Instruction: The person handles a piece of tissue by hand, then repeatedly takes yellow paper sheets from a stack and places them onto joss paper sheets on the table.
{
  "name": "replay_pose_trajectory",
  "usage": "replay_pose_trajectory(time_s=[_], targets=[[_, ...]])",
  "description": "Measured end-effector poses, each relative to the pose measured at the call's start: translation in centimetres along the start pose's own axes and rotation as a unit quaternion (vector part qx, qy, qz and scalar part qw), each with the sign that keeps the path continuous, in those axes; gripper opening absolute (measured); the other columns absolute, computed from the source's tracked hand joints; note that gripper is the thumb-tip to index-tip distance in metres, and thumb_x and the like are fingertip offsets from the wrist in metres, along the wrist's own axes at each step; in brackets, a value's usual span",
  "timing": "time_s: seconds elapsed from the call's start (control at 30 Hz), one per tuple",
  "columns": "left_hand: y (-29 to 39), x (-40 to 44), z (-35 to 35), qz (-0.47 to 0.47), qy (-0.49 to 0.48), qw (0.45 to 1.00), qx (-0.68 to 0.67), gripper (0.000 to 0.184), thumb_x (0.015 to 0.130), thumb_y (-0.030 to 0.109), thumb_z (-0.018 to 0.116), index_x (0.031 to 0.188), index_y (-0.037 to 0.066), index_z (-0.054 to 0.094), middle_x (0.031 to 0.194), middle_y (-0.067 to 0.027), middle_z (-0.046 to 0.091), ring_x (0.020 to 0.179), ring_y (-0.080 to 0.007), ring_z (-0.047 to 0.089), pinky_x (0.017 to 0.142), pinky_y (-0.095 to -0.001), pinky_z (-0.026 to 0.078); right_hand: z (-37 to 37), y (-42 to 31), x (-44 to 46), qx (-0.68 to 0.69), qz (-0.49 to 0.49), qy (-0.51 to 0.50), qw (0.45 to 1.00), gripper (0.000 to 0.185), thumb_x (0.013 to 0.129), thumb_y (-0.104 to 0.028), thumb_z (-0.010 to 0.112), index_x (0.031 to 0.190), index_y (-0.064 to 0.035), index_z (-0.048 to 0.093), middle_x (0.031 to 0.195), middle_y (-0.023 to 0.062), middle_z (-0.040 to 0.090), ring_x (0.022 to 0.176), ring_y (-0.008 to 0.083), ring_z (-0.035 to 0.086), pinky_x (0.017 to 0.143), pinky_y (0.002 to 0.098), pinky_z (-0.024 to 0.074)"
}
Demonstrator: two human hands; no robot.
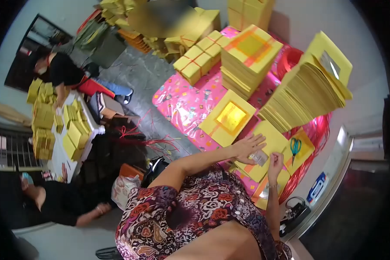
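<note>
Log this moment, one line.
left hand: at clear item; right hand: curled nearby; yellow panel: beneath hands; scissors: near right hand

Near side of the pink table point(176, 108): can't tell what the clear thing point(260, 157) by the left hand point(248, 148) is, too small, and can't see inside the right hand's point(275, 164) curled fingers either. Across the table, the red basket point(289, 60) is partly behind the leaning yellow stack point(297, 97). Tall yellow stack point(249, 13) at the far end gets chopped by the top edge. Dark patch point(160, 16) past the table? Total blur.
</note>
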State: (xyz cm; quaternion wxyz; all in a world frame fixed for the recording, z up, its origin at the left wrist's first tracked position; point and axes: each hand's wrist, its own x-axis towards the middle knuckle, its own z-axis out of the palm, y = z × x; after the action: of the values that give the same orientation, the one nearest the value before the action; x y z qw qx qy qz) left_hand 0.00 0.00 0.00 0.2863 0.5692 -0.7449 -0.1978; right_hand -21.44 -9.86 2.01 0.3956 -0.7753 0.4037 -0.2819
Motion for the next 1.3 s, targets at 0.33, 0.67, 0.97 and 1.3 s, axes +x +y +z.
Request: replay_pose_trajectory(time_s=[0.33, 0.67, 0.97, 1.3], targets=[[-3.7, -5.7, -2.9, 0.005, -0.024, 0.999, 0.042, 0.095, 0.084, 0.061, 0.056, 0.151, 0.003, 0.025, 0.158, -0.0243, 0.018, 0.148, -0.0406, 0.014, 0.117, -0.0546, 0.016, 7.2, -2.4, 0.0, 0.026, 0.035, -0.044, 0.998, 0.013, 0.091, -0.01, 0.065, 0.097, -0.0011, 0.057, 0.083, 0.0035, 0.049, 0.072, 0.012, 0.047, 0.063, 0.0249, 0.0417], [-2.6, -5.4, -3.4, -0.015, -0.005, 1.0, -0.02, 0.088, 0.081, 0.052, 0.064, 0.148, 0.003, 0.034, 0.154, -0.0284, 0.026, 0.144, -0.0455, 0.021, 0.116, -0.0559, 0.02, 5.5, -4.3, -0.8, -0.192, -0.079, -0.063, 0.976, 0.047, 0.082, -0.029, 0.073, 0.12, -0.0039, 0.06, 0.098, 0.0116, 0.059, 0.087, 0.0293, 0.058, 0.078, 0.0405, 0.0471], [-1.4, -2.5, -5.1, -0.095, 0.201, 0.971, -0.094, 0.056, 0.088, 0.037, 0.062, 0.129, 0.0, 0.053, 0.126, -0.0255, 0.057, 0.122, -0.0404, 0.051, 0.103, -0.0486, 0.039, 4.2, -4.0, 0.2, -0.341, -0.209, -0.032, 0.916, 0.034, 0.085, -0.031, 0.067, 0.112, -0.0102, 0.067, 0.091, 0.0047, 0.057, 0.089, 0.024, 0.054, 0.077, 0.0373, 0.043], [-3.3, 0.0, -4.8, -0.462, 0.137, 0.801, -0.354, 0.066, 0.084, 0.029, 0.072, 0.132, -0.003, 0.039, 0.094, -0.0154, 0.06, 0.081, -0.0214, 0.064, 0.065, -0.0341, 0.053, 5.3, -3.8, -0.2, -0.3, -0.191, 0.016, 0.934, 0.032, 0.084, -0.029, 0.067, 0.11, -0.0095, 0.068, 0.095, 0.0043, 0.057, 0.093, 0.0237, 0.053, 0.08, 0.0384, 0.0422]])
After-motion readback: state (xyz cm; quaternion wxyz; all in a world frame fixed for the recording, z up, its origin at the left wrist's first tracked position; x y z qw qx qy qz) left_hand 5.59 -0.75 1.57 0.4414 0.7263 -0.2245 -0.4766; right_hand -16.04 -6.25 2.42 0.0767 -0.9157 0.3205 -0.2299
